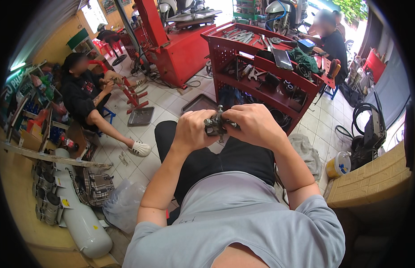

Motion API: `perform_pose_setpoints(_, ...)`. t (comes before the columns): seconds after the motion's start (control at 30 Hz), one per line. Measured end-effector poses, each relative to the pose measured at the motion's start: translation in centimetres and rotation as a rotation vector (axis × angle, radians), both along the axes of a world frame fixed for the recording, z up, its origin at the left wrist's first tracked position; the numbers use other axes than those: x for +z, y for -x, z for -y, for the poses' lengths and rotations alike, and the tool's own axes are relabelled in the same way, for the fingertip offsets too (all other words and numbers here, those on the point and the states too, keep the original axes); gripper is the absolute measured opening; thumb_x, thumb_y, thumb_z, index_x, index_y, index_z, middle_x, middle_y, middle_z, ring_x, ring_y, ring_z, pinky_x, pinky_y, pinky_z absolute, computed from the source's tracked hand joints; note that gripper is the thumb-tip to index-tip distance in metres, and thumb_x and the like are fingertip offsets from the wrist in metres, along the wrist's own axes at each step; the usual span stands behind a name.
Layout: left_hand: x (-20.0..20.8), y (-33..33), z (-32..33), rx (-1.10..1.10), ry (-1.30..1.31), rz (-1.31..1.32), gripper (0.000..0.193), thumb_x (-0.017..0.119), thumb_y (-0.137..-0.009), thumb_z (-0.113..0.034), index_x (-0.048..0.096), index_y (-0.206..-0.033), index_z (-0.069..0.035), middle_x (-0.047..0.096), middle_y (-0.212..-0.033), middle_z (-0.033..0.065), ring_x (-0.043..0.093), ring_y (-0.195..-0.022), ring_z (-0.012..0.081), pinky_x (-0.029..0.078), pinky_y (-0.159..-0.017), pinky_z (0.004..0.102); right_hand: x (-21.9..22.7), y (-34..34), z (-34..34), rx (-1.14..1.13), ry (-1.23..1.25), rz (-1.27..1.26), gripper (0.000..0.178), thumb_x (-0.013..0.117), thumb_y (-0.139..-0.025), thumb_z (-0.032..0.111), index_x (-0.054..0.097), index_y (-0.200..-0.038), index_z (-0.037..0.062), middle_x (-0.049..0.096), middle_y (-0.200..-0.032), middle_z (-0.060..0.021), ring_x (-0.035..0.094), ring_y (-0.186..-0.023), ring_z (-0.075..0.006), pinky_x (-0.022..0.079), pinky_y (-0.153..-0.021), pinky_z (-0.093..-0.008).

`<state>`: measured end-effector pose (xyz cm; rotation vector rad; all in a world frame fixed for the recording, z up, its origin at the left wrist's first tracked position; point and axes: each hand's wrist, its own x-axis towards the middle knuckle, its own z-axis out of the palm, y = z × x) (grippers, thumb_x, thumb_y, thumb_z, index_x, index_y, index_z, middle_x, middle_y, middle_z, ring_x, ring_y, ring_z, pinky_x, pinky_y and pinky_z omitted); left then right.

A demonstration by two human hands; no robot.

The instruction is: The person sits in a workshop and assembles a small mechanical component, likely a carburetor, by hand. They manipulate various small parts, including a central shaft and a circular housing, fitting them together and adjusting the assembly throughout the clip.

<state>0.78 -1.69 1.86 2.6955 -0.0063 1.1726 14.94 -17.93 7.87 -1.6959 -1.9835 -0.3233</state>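
Note:
Just beyond my lap, both hands hold a small dark metal mechanical part (220, 120) with short stubs and a thin rod sticking out of it. My left hand (192, 128) is closed round its left side. On the other side, my right hand (255, 121) grips it with the fingers curled over the top. Much of the part is covered by my fingers, and its exact kind is too small to make out.
Ahead right stands a red tool cart (261, 87) with spanners (238, 35) and a tablet (281, 59) on top. Black trays (141, 116) lie on the tiled floor. A seated person (82, 89) works at left; another sits beyond the cart. A yellow bucket (338, 165) is at right.

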Motion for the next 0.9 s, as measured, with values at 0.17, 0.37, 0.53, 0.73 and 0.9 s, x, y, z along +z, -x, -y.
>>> perform_pose_setpoints(0.17,-0.16,-0.07,-0.10,-0.010,0.003,0.006,0.049,0.082,-0.057,-0.023,0.063,-0.098,-0.005,0.069,-0.085,0.0104,0.066,-0.076,0.0307,0.050,-0.067,0.0395,0.08,-0.03,0.02,0.010,-0.003,0.001,0.021,0.071,-0.077,0.018,0.068,-0.094,0.0061,0.063,-0.078,-0.0072,0.064,-0.072,-0.0288,0.050,-0.060,-0.0396)
perform_pose_setpoints(0.37,-0.27,-0.13,-0.13,0.000,-0.001,0.006,0.050,0.082,-0.056,-0.023,0.063,-0.098,-0.005,0.068,-0.084,0.0103,0.066,-0.075,0.0310,0.050,-0.067,0.0395,-0.02,-0.03,-0.06,0.013,-0.002,-0.014,0.022,0.071,-0.077,0.017,0.068,-0.096,0.0066,0.064,-0.080,-0.0081,0.064,-0.073,-0.0294,0.050,-0.061,-0.0399)
perform_pose_setpoints(0.53,-0.28,-0.18,-0.19,-0.001,0.005,0.006,0.050,0.082,-0.056,-0.023,0.063,-0.099,-0.006,0.067,-0.083,0.0100,0.066,-0.074,0.0310,0.050,-0.067,0.0398,0.06,0.06,-0.04,-0.008,0.024,-0.025,0.023,0.072,-0.076,0.017,0.068,-0.096,0.0066,0.065,-0.082,-0.0082,0.065,-0.075,-0.0296,0.051,-0.064,-0.0397)
perform_pose_setpoints(0.73,-0.12,-0.05,-0.17,0.007,-0.001,-0.014,0.052,0.083,-0.056,-0.024,0.063,-0.099,-0.006,0.067,-0.082,0.0095,0.065,-0.074,0.0311,0.050,-0.066,0.0404,0.03,-0.01,-0.04,-0.026,0.022,-0.068,0.023,0.072,-0.075,0.017,0.068,-0.096,0.0065,0.067,-0.086,-0.0089,0.066,-0.079,-0.0297,0.052,-0.066,-0.0385)
perform_pose_setpoints(0.9,0.03,-0.01,-0.10,0.012,-0.007,-0.002,0.052,0.084,-0.056,-0.027,0.063,-0.099,-0.005,0.066,-0.081,0.0095,0.065,-0.073,0.0310,0.049,-0.066,0.0405,0.13,0.14,-0.06,-0.081,0.066,-0.074,0.022,0.070,-0.076,0.017,0.068,-0.095,0.0065,0.068,-0.087,-0.0091,0.066,-0.080,-0.0293,0.053,-0.066,-0.0382)
